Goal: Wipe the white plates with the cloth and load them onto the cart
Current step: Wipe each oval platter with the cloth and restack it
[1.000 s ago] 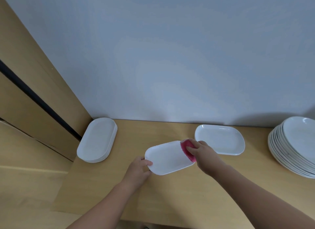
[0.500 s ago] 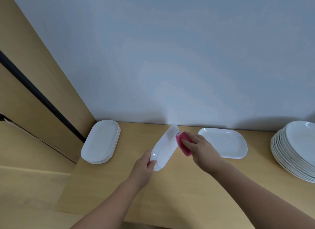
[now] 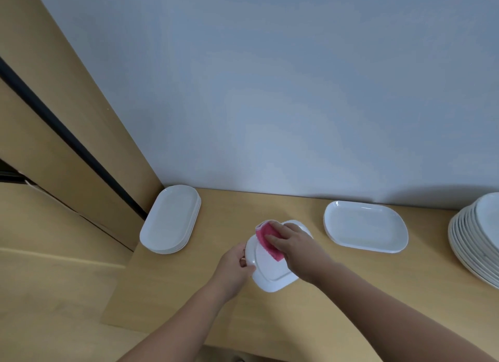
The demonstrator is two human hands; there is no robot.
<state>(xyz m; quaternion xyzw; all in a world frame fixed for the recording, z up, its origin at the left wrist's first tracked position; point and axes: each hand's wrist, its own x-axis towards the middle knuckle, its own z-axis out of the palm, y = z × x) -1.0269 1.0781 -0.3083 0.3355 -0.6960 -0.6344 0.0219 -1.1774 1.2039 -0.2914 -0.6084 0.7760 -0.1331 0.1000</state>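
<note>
Hands: left hand (image 3: 235,264) grips the rim of a white plate (image 3: 272,276); right hand (image 3: 294,247), fingers straight, presses the pink cloth (image 3: 266,240) onto it.
Plate: tilted over the counter (image 3: 378,294), between the piles.
Counter: low stack (image 3: 170,221) of oval plates at left, short pile (image 3: 364,229) at right, tall stack (image 3: 475,235) far right.

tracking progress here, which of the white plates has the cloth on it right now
The middle plate: the left hand grips its edge and the right hand presses the pink cloth on it. The others lie stacked on the counter.
</note>
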